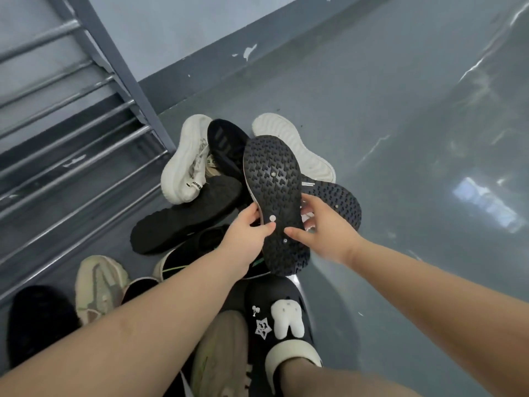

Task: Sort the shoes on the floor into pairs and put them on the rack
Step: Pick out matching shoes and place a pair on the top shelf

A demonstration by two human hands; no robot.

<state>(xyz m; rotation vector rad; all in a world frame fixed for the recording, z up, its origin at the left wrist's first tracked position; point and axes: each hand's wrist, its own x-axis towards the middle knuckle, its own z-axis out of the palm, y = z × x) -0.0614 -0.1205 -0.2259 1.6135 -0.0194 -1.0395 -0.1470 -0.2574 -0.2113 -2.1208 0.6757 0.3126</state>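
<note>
A black sneaker [274, 196] is held sole-up above the shoe pile. My left hand [246, 227] grips its left edge with thumb on the sole. My right hand [320, 224] holds its right edge, thumb on the sole, fingers behind. A matching black studded sole [340, 202] lies just right of it on the floor. Around lie a white sneaker [186, 161], a white sole [294, 147], a black shoe [226, 141], a black knit shoe [186, 216] and a beige sneaker [97, 285]. The grey metal rack [71, 144] stands at the left.
My foot wears a black clog [274, 319] with a tooth charm at bottom centre, beside an olive sneaker [220, 353]. A black fuzzy shoe [37, 319] lies bottom left. Glossy grey floor [415, 138] spreads to the right; a wall runs behind.
</note>
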